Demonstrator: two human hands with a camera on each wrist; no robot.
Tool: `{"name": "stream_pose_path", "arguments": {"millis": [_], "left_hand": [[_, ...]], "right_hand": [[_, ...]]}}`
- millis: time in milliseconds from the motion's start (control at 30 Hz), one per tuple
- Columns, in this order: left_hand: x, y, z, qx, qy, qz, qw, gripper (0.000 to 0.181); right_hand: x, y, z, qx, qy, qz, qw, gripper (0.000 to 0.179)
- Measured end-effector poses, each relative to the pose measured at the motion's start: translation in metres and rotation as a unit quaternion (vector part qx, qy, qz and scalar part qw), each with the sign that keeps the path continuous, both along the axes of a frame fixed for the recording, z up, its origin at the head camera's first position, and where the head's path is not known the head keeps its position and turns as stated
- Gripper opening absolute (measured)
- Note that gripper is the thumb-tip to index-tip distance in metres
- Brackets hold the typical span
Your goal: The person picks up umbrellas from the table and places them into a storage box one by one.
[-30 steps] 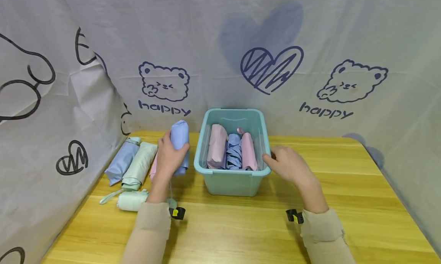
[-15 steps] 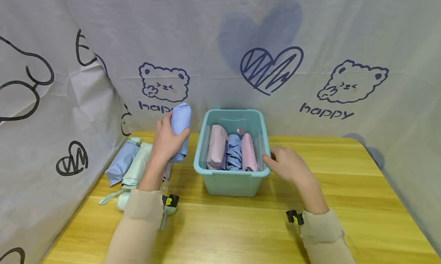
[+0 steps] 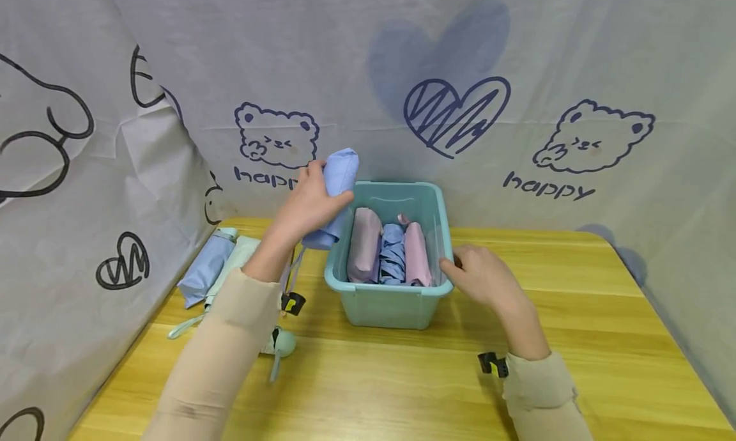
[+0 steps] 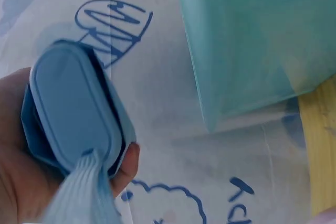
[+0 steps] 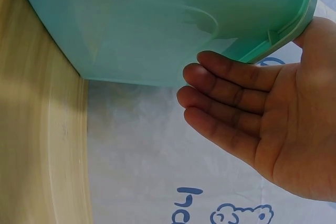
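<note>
My left hand (image 3: 313, 201) grips a folded blue umbrella (image 3: 342, 172), raised and tilted at the left rim of a teal plastic bin (image 3: 379, 310). In the left wrist view, the umbrella's oval end cap (image 4: 73, 108) and its hanging strap (image 4: 86, 192) face the camera. On the bin's right side, my right hand (image 3: 483, 275) holds the rim, thumb over the edge and fingers (image 5: 220, 127) along the outer wall. Inside the bin lie a pale pink umbrella (image 3: 363, 246), a ruffled blue umbrella (image 3: 393, 252) and a pink umbrella (image 3: 416, 255) side by side.
Left on the wooden table (image 3: 402, 390) lie another blue umbrella (image 3: 206, 268) and a mint green umbrella (image 3: 240, 252). The left forearm partly covers a smaller mint umbrella with a round cap (image 3: 285, 343). A printed cloth (image 3: 356, 57) hangs close behind the bin.
My left hand has lifted the blue umbrella up and carried it right, from above the other umbrellas to the bin's left rim. The right hand and bin have stayed put.
</note>
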State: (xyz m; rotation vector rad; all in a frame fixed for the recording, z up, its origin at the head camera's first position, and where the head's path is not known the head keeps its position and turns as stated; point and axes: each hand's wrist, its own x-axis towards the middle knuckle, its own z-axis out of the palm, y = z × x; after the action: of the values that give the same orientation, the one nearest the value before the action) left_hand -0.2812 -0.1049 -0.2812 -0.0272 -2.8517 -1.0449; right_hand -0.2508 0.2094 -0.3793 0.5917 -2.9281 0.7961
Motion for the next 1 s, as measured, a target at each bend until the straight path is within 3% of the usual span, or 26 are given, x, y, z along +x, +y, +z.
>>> {"name": "stream_pose_path", "arguments": {"millis": [300, 500, 700, 867, 1000], "left_hand": [[-0.021, 0.035, 0.019, -0.034, -0.057, -0.044, 0.9969, 0.101], [-0.040, 0.059, 0.027, -0.079, -0.104, -0.068, 0.9890, 0.111], [-0.058, 0.081, 0.025, -0.113, -0.155, -0.067, 0.9790, 0.112], [-0.067, 0.098, 0.021, -0.151, -0.193, -0.067, 0.9670, 0.113], [-0.074, 0.104, 0.016, -0.155, -0.223, -0.073, 0.9596, 0.110]], "right_hand": [[0.001, -0.001, 0.001, 0.000, 0.000, 0.004, 1.0000, 0.031], [0.001, 0.000, 0.001, -0.005, -0.004, 0.009, 0.9999, 0.028], [0.000, 0.000, 0.001, -0.001, -0.003, 0.008, 1.0000, 0.030], [-0.001, 0.000, 0.000, -0.001, -0.005, 0.009, 0.9999, 0.030], [-0.001, 0.000, 0.000, -0.004, -0.009, 0.010, 0.9999, 0.030]]}}
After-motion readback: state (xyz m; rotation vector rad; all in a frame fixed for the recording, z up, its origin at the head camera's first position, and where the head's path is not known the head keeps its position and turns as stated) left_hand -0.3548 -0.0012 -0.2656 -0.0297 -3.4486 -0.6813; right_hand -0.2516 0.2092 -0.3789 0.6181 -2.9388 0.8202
